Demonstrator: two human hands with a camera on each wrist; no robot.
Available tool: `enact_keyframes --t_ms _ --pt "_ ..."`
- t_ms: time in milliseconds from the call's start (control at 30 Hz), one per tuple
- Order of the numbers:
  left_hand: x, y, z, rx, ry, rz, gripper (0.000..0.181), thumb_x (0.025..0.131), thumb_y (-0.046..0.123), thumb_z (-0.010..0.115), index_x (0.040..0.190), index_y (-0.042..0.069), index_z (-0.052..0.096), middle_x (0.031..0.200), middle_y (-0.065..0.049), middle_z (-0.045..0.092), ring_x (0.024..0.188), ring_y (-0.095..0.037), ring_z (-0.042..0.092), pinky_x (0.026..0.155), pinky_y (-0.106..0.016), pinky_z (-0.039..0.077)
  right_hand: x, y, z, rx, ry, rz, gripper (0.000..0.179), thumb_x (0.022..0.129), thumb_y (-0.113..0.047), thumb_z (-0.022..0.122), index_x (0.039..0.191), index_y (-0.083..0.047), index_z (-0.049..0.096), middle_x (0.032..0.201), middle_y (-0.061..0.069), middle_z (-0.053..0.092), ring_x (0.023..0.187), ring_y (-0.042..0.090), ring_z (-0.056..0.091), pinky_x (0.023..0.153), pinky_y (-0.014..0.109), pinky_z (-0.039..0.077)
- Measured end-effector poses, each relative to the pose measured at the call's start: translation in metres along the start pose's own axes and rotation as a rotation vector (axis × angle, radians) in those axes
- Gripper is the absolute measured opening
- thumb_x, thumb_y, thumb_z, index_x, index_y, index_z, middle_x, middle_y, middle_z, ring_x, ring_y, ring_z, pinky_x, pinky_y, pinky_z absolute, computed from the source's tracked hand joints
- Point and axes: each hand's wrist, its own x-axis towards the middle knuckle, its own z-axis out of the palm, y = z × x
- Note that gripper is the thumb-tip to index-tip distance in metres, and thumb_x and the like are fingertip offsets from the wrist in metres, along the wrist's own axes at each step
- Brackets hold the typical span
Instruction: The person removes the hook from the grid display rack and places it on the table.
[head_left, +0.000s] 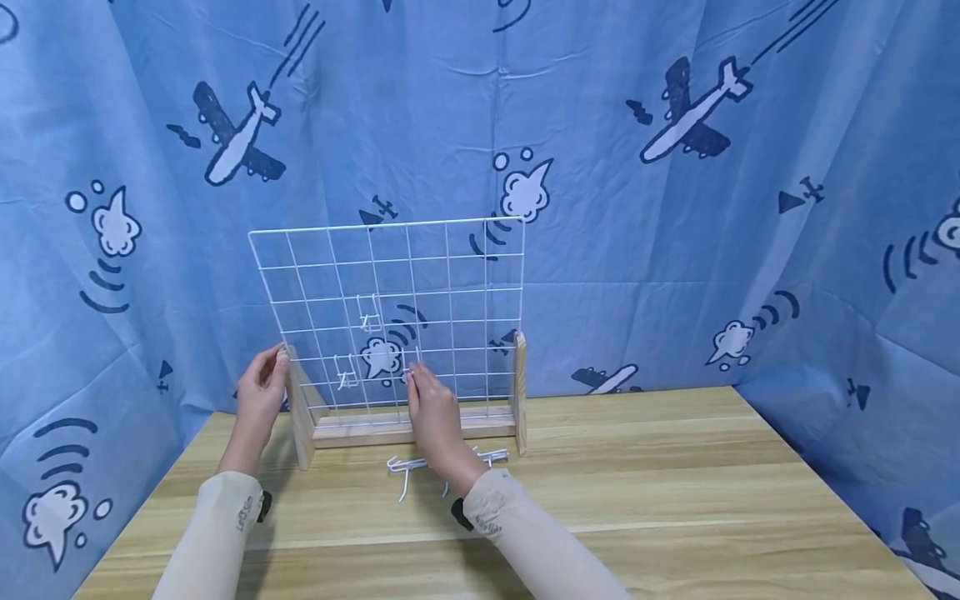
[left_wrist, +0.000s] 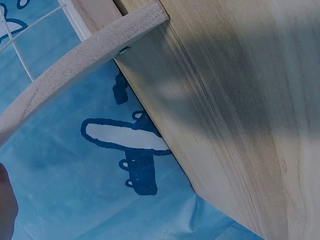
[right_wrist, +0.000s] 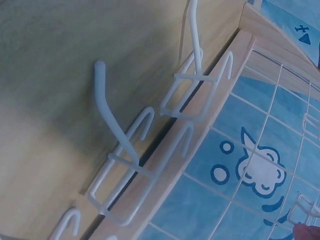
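A white wire grid panel (head_left: 465, 290) stands upright in a wooden stand (head_left: 521, 392). My left hand (head_left: 258, 396) holds the top of the stand's left post (head_left: 302, 417) between thumb and fingers. My right hand (head_left: 437, 412) pinches a small white wire hook (right_wrist: 303, 209) against the lower middle of the grid; the fingers partly cover it. Left of that hand, an upper hook (head_left: 370, 315) and a lower hook (head_left: 346, 373) hang on the wires. The right wrist view shows just a fingertip (right_wrist: 307, 232) at its lower right corner.
Loose white hooks (head_left: 405, 468) lie on the wooden table (head_left: 637, 483) in front of the stand, partly behind my right wrist; the right wrist view shows them closely (right_wrist: 120, 185). A blue curtain (head_left: 585, 233) with airplane prints hangs behind the table and along its sides.
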Motion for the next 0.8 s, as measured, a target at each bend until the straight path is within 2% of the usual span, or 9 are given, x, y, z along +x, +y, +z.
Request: enact_keyframes --t_ms 233,567,800 --pt "-0.0003 0.0002 -0.0009 0.0 -0.007 -0.016 0.05 0.103 0.035 0.041 0.144 0.006 0.041 0.14 -0.013 0.045 0.132 -0.025 0.039 0.11 -0.028 0.035 0.0036 0.0007 -0.0001 -0.017 0.012 -0.04 0.019 0.093 -0.006 0.062 0.108 0.005 0.068 0.107 0.019 0.069 0.099 0.029 0.067 0.083 0.034 0.056" --pt "-0.0001 -0.0009 0.0008 -0.001 -0.006 -0.015 0.049 0.103 0.034 0.04 0.144 0.006 0.041 0.139 -0.013 0.045 0.132 -0.025 0.04 0.111 -0.033 0.035 0.008 0.001 -0.0022 -0.027 0.02 -0.057 0.018 0.094 -0.006 0.061 0.106 0.005 0.068 0.104 0.019 0.07 0.094 0.029 0.069 0.079 0.032 0.058" --pt "0.0001 -0.0007 0.0006 0.0 0.002 -0.014 0.05 0.103 0.035 0.04 0.144 0.006 0.041 0.139 -0.013 0.045 0.131 -0.025 0.04 0.11 -0.029 0.036 0.0103 0.0007 -0.0034 -0.017 0.018 -0.086 0.017 0.093 -0.005 0.062 0.106 0.003 0.068 0.104 0.017 0.07 0.094 0.027 0.069 0.08 0.03 0.057"
